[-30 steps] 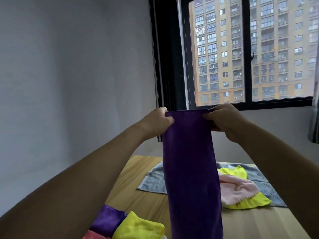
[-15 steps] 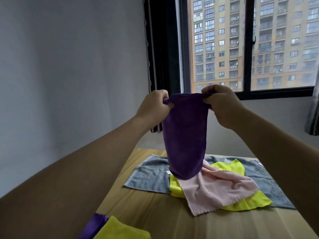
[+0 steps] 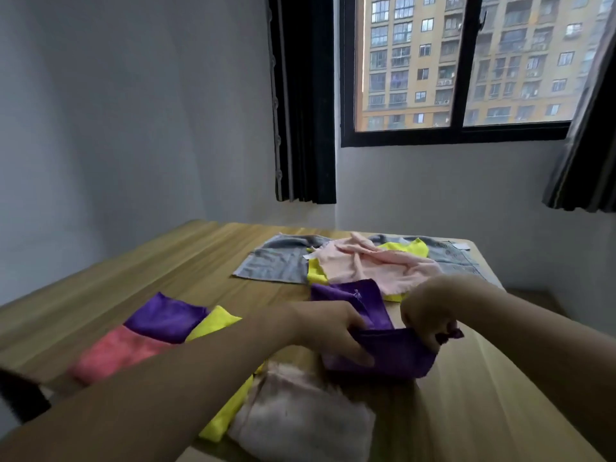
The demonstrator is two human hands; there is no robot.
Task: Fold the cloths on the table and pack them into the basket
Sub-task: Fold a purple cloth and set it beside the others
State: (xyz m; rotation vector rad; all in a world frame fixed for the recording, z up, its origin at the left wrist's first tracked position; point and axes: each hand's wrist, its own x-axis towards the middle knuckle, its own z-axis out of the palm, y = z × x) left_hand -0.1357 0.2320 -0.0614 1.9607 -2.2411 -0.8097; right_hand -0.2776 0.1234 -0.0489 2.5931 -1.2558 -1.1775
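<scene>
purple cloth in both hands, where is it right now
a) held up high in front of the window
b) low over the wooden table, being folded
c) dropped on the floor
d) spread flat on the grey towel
b: the left hand and right hand grip the purple cloth doubled over just above the wooden table, nearer the camera than the grey towel.
</scene>
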